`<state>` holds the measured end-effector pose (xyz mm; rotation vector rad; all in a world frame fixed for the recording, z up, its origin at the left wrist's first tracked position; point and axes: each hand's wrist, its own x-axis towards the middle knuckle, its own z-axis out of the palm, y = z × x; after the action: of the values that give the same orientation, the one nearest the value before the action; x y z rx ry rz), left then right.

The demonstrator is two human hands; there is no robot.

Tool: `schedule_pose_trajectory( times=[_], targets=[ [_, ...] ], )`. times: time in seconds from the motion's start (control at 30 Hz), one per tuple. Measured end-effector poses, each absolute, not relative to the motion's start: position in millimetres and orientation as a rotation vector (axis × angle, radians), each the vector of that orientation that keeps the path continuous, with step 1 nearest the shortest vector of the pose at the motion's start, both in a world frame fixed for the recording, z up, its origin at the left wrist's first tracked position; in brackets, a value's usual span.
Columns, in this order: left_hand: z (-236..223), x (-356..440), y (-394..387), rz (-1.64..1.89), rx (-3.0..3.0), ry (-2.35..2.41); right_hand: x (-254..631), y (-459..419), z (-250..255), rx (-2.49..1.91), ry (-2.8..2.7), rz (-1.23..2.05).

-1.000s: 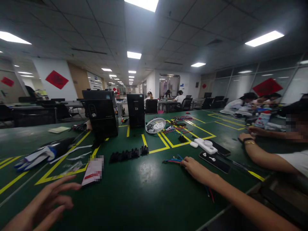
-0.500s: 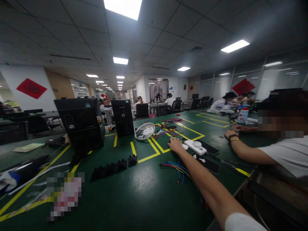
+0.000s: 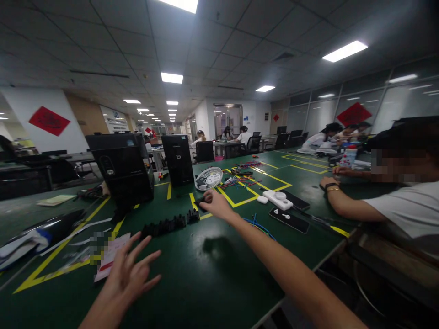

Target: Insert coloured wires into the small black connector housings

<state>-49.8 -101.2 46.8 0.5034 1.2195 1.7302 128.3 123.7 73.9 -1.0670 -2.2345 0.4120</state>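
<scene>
My right hand point(image 3: 217, 205) reaches over the middle of the table, its fingers pinched on a small black part point(image 3: 201, 204) whose kind I cannot make out. The part is just behind the right end of a row of black, ridged pieces point(image 3: 164, 226). My left hand point(image 3: 132, 269) hovers open with fingers spread, nearest to a pink-and-white packet or card point(image 3: 111, 258) that it partly covers. Blue wires point(image 3: 259, 224) lie beyond my right forearm, which hides part of them.
Two black computer cases point(image 3: 125, 169) stand behind the row. A white basket point(image 3: 208, 178), loose coloured wires point(image 3: 242, 183), a white power strip point(image 3: 277, 199) and a phone with earbuds point(image 3: 289, 220) lie on the table. A co-worker's arm point(image 3: 350, 198) rests at the right.
My right hand has moved from the coloured wires to near the white earbud case, then left to the black row, now with the small black part. My left hand is back in view, open.
</scene>
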Motion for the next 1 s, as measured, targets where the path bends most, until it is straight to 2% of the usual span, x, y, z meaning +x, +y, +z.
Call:
schedule_pose_trajectory(
  times=[0.07,0.13,0.27,0.33,0.57,0.73,1.0],
  targets=[
    [53.4,-29.3,-78.4,1.687,0.424,1.046,101.6,81.8,68.6,-0.810,-2.208,0.475],
    [51.1,-6.8,-54.7,1.705,0.367,0.870,87.7,44.4,63.9,-0.691,-2.281,0.383],
    [29.1,9.3,-38.0,1.809,0.278,0.862,117.8,10.6,60.5,-0.508,-2.499,0.169],
    [17.9,-0.3,-43.4,1.793,0.324,0.917,158.0,15.3,58.9,-0.606,-2.498,0.115],
    [2.6,-20.7,-51.4,1.668,0.468,0.973,287.8,68.8,31.6,-1.375,-2.608,-0.135],
    [5.0,-4.8,-49.4,1.582,0.635,0.982,311.3,92.5,25.3,-1.553,-2.587,-0.207],
    [9.6,-7.0,-58.3,1.525,0.592,0.885,301.0,129.5,48.0,-1.533,-2.485,-0.254]
  ],
)
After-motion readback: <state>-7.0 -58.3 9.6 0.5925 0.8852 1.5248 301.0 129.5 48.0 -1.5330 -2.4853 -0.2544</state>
